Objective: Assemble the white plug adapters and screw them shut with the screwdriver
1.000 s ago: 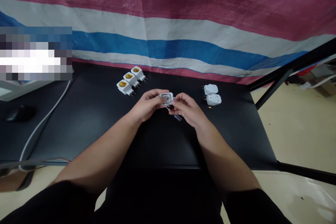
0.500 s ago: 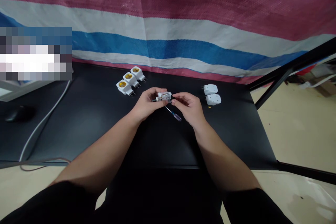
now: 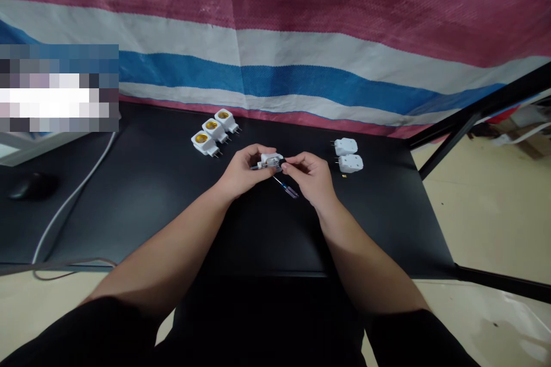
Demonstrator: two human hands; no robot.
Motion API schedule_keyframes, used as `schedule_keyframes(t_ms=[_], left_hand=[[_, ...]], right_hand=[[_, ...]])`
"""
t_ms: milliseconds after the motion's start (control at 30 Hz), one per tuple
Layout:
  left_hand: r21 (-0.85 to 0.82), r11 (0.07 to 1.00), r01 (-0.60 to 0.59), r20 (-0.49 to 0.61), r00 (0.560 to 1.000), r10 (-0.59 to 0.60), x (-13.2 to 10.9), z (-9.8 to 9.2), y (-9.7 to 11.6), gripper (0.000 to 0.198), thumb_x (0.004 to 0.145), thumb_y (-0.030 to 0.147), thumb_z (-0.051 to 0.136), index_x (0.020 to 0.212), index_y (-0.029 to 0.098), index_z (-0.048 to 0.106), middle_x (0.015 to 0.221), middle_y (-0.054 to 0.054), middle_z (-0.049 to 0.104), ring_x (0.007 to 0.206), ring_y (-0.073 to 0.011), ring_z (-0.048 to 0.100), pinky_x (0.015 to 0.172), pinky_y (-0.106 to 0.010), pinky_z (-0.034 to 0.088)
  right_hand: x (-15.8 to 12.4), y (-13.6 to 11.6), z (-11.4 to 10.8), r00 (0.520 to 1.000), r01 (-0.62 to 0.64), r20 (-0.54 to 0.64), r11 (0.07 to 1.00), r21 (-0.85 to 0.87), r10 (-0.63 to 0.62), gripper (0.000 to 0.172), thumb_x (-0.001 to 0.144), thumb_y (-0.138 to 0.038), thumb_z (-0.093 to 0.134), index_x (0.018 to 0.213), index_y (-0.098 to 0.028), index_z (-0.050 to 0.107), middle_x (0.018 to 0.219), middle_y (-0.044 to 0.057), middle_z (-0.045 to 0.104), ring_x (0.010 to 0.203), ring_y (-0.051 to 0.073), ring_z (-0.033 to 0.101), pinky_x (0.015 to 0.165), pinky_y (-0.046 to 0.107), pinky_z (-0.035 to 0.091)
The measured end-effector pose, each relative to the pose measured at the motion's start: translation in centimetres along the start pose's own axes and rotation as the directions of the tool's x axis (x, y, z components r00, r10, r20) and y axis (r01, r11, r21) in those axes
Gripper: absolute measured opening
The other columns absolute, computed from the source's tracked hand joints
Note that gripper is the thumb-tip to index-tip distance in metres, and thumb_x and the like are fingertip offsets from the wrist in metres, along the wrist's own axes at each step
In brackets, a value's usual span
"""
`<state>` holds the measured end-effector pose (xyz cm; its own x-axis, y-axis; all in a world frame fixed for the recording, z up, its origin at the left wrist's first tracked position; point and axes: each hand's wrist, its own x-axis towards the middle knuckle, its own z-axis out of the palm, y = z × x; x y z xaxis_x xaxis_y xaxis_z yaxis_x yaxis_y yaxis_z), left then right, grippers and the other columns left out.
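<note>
My left hand (image 3: 245, 172) grips a small white plug housing (image 3: 270, 159) whose inner metal parts show, its prongs pointing left. At the right end of the housing, my right hand (image 3: 310, 176) has thumb and forefinger pinched by a small dark piece (image 3: 282, 163); whether it is held or part of the housing is hard to tell. A screwdriver (image 3: 289, 188) with a clear, dark-striped handle lies just below the hands. Three white plugs with yellow round sockets (image 3: 211, 125) stand in a slanting row at the upper left.
Two white plug adapters (image 3: 350, 163) sit at the right, with a tiny yellow piece (image 3: 344, 176) below them. A black mouse (image 3: 32, 186) and a white cable (image 3: 71, 192) are on the left. Black frame bars (image 3: 456, 133) edge the right side.
The housing has tilted slightly in my left hand, and a dark piece now shows at my right fingertips. My right thumb and forefinger have come closer to the housing.
</note>
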<state>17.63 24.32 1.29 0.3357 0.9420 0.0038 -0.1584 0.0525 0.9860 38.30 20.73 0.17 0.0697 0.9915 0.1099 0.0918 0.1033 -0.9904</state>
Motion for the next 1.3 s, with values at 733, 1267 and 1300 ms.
schedule_keyframes(t_ms=[733, 1267, 1300], left_hand=[[-0.018, 1.0, -0.008, -0.015, 1.0, 0.007, -0.06, -0.14, 0.34, 0.048, 0.069, 0.025, 0.102, 0.112, 0.016, 0.08, 0.102, -0.006, 0.081, 0.09, -0.0185, 0.075, 0.089, -0.034, 0.06], [0.065, 0.997, -0.032, 0.025, 0.999, 0.031, -0.15, -0.21, 0.2, 0.043, 0.07, 0.025, 0.1, 0.108, 0.017, 0.081, 0.096, -0.006, 0.08, 0.084, -0.0184, 0.073, 0.085, -0.035, 0.059], [0.061, 0.998, -0.03, 0.028, 0.999, 0.028, -0.18, -0.2, 0.27, 0.043, 0.07, 0.025, 0.101, 0.108, 0.017, 0.081, 0.096, -0.006, 0.08, 0.084, -0.0185, 0.074, 0.085, -0.035, 0.06]], right_hand=[[-0.54, -0.63, 0.46, 0.998, 0.052, -0.017, 0.998, -0.032, -0.053, 0.023, 0.09, -0.047, 0.09, 0.096, -0.027, 0.081, 0.098, 0.004, 0.086, 0.088, 0.023, 0.08, 0.087, 0.045, 0.067], [0.0, 0.2, 0.12, 0.997, -0.058, 0.059, 0.997, 0.044, 0.056, 0.033, 0.081, -0.052, 0.096, 0.088, -0.026, 0.076, 0.092, 0.003, 0.083, 0.085, 0.022, 0.08, 0.09, 0.047, 0.068], [0.01, 0.15, 0.11, 0.997, -0.054, 0.059, 0.998, 0.044, 0.051, 0.033, 0.082, -0.052, 0.096, 0.089, -0.026, 0.075, 0.092, 0.003, 0.082, 0.085, 0.022, 0.08, 0.09, 0.046, 0.068]])
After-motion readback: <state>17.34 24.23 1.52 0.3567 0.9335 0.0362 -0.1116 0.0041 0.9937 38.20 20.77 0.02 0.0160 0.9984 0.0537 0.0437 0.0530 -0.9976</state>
